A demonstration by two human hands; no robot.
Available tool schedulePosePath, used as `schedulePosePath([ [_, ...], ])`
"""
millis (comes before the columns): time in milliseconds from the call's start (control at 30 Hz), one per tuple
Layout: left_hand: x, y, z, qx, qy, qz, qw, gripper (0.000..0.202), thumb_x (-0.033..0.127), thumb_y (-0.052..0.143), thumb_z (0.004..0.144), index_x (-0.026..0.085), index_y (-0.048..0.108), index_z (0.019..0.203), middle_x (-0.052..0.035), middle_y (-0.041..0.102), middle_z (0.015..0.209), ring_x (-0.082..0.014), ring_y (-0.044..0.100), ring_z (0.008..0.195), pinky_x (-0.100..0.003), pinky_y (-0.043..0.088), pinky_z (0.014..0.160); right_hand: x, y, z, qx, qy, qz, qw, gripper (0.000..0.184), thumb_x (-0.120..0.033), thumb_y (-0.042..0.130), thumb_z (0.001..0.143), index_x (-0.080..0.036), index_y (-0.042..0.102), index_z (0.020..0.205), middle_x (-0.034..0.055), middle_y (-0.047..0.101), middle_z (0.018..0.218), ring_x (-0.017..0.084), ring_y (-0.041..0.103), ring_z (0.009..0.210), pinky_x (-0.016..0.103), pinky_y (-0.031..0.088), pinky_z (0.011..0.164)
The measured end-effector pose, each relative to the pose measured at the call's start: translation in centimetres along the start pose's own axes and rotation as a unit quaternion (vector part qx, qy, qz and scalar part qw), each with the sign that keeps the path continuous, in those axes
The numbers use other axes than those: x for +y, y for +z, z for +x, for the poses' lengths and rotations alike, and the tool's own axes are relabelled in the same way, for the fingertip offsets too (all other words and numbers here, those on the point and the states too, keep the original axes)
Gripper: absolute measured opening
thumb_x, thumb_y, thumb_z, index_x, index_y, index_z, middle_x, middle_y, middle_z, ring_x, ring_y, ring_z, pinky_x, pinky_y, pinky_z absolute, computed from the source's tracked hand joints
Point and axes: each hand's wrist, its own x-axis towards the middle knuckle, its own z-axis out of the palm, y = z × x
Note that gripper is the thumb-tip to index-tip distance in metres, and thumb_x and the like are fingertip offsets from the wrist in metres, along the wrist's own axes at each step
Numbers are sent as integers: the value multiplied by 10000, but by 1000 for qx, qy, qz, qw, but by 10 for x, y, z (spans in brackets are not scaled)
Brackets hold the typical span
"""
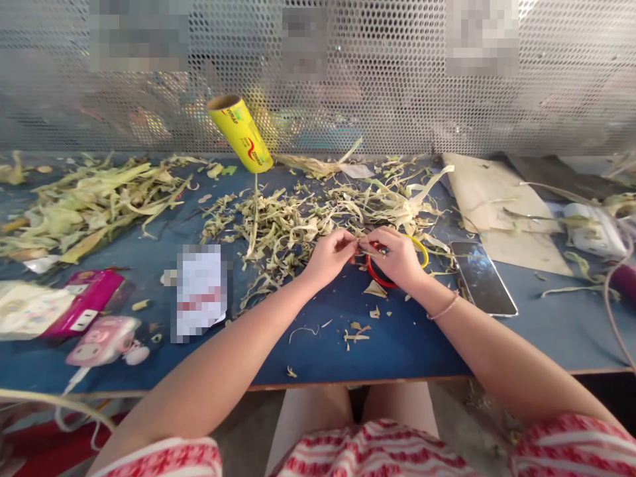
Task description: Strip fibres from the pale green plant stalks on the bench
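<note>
My left hand (330,255) and my right hand (397,257) meet over the blue table (397,344), fingers pinched together on a thin pale strip between them. Under my right hand lie a red ring (376,277) and a yellow ring (421,248), partly hidden by the fingers. Just behind both hands spreads a pile of dried pale green leaf strips (298,222). Whether my right hand also grips the rings I cannot tell.
A yellow roll (241,132) leans by the perforated metal screen (377,73). A phone (483,277) lies right of my hand, brown paper (501,212) behind it. More strips (84,205) at left, pink items (92,301) and a pink device (104,339) near the front left.
</note>
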Motion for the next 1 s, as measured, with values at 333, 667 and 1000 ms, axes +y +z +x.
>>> schedulePosePath([
  [333,3,8,-4,43,-110,-187,975,142,294,638,751,157,606,765,21,607,662,-64,541,571,-212,458,594,-2,-2,1,-35,24,63,997,88,-239,564,867,-211,633,820,55,628,877,161,603,800,287,518,666],
  [667,16,11,-11,91,-177,-235,951,76,213,641,761,141,652,781,8,636,689,-48,531,579,-190,441,575,-2,-4,2,-69,37,87,993,172,-214,526,878,-215,695,849,62,643,929,172,616,887,334,518,818],
  [1000,9,11,-12,83,-154,-251,952,81,220,708,718,151,675,748,6,630,728,-74,557,707,-227,474,710,2,3,1,-55,109,146,982,112,-280,661,783,-196,599,824,19,598,814,146,582,770,286,504,658],
])
